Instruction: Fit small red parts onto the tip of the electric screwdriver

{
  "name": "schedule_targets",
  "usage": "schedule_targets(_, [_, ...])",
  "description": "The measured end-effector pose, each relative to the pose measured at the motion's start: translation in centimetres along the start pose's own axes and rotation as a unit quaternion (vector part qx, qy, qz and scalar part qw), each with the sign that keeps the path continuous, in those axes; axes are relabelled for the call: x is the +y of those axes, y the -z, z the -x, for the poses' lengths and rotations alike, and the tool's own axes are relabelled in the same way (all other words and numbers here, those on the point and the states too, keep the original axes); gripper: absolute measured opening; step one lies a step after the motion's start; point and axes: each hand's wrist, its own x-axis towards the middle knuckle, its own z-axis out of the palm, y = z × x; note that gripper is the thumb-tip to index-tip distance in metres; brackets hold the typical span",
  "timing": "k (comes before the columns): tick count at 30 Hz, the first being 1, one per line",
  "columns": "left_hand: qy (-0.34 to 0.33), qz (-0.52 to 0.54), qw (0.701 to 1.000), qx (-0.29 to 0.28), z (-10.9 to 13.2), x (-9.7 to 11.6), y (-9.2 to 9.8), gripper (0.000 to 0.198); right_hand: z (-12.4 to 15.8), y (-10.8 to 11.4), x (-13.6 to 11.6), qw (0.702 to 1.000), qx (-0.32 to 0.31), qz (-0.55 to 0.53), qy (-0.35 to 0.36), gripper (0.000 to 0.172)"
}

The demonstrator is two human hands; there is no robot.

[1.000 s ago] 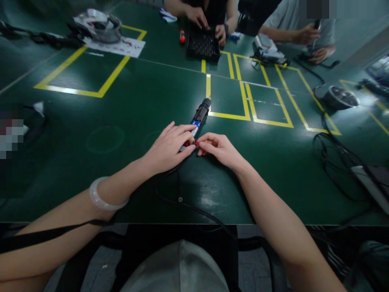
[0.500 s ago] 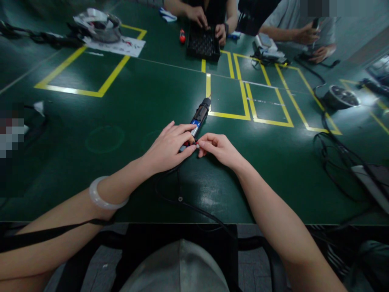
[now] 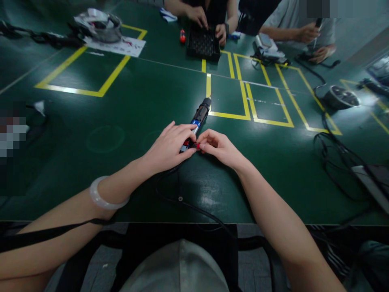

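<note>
A slim tool-like device [image 3: 201,111], black at its far end with a blue and silver section, lies tilted on the green table; its exact kind is unclear. My left hand [image 3: 170,147] rests over the near part, thumb and fingers closed around it, with red and grey bits showing between them. Right beside it, my right hand [image 3: 220,148] pinches a small red piece [image 3: 198,146] between thumb and forefinger, against the near end of the device. The fingers cover much of this spot. A black cable [image 3: 197,209] runs below my left hand toward the table edge.
Across the green table [image 3: 146,97], a person's hands work at a black tray [image 3: 203,44] near a red object [image 3: 182,36]. A basin-like container [image 3: 105,28] stands back left. On the right are a round metal part [image 3: 340,97] and tangled black cables [image 3: 330,158].
My right fingertips have shifted slightly and curled higher. The red piece shows at them now, where a small whitish bit showed before. My left hand and the device have stayed nearly still.
</note>
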Motion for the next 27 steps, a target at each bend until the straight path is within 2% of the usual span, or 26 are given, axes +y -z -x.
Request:
schedule_targets(6, [0.027,-0.026,0.999,-0.018,-0.01,-0.32,-0.40,0.072,0.18,0.16,0.01,0.999,-0.004,0.054,0.005,0.022])
schedule_targets(9, [0.054,-0.030,0.997,-0.044,-0.02,-0.45,-0.49,0.082,0.27,0.13,0.09,0.995,-0.004,0.098,0.011,0.019])
schedule_targets(17, [0.058,-0.038,0.995,-0.068,-0.09,-0.45,-0.39,0.085,0.39,-0.14,-0.61,0.966,-0.006,0.255,0.045,0.015])
schedule_targets(22, [0.063,-0.051,0.993,-0.081,0.01,-0.50,-0.43,0.081,0.42,0.15,-0.49,0.955,-0.012,0.290,0.065,0.015])
schedule_targets(27, [0.068,-0.050,0.993,-0.081,0.07,-0.51,-0.48,0.079,0.40,0.42,-0.42,0.949,-0.005,0.312,0.049,0.018])
